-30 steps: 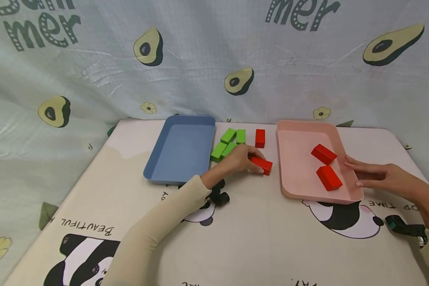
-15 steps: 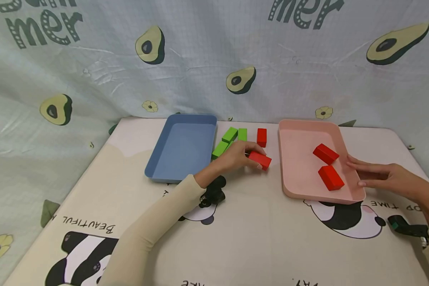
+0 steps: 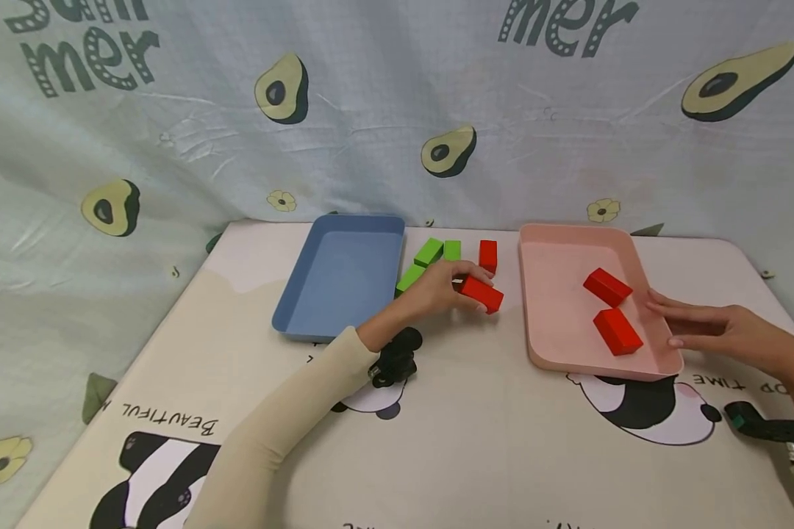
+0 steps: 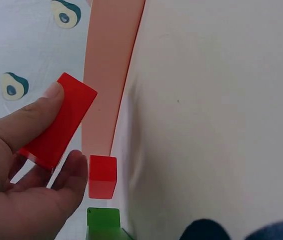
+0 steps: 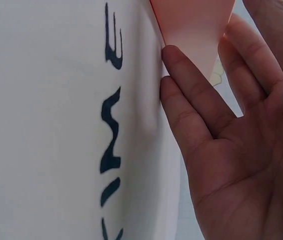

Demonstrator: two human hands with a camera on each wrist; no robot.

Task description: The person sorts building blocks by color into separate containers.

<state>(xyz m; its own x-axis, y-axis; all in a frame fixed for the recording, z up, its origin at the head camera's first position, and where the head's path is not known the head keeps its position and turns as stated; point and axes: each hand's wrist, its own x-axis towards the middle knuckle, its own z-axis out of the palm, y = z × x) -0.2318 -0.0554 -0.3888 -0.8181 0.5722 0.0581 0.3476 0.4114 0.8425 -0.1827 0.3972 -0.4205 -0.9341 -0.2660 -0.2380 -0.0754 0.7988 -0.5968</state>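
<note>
Between thumb and fingers, my left hand (image 3: 442,289) pinches a red rectangular block (image 3: 481,294), tilted and seemingly just off the table. The same block (image 4: 61,122) appears large in the left wrist view, thumb on its face. My right hand (image 3: 734,332) touches the right side of the pink tray (image 3: 559,323) with extended fingers (image 5: 194,85). Inside that tray lie two more red blocks, a farther one (image 3: 607,287) and a nearer one (image 3: 618,332). Another red block (image 3: 487,256) sits on the table beyond my left hand, which partly hides the green blocks (image 3: 428,252).
A blue tray (image 3: 340,286) with nothing in it stands left of the green blocks. A printed cloth (image 3: 364,147) hangs behind the table (image 3: 463,441). Black wrist devices show near the left wrist (image 3: 395,358) and right wrist (image 3: 761,424).
My left hand has raised the red block slightly and drawn it a little leftward. The right hand stays at the pink tray. The head view has shifted slightly.
</note>
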